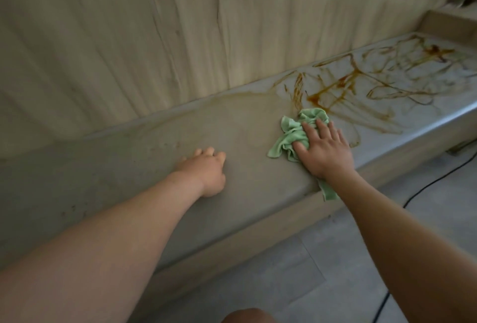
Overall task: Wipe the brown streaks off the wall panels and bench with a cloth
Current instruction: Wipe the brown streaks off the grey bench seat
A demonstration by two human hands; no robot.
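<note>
Smearing looks like the main risk. The crumpled pale green cloth (291,131) sits bunched on the long grey bench top (154,167), right at the near edge of the brown syrupy streaks (348,82), and a wad like that may drag the mess about rather than lift it. The right hand (322,149) lies flat on the cloth, fingers (321,126) spread and pressing down. One tail of fabric hangs over the front edge beneath the wrist and could slip loose mid-stroke.

A loaded cloth might also carry brown across to the plainer stretch where the left hand (206,170) is propped, its fingers curled under and holding nothing. Faint tan haze lines the joint below the pale wood-grain wall panels (154,38), easy to miss. Drips over the edge would land near the thin black cable (438,180) on the floor.

No brand, label or writing is readable anywhere.
</note>
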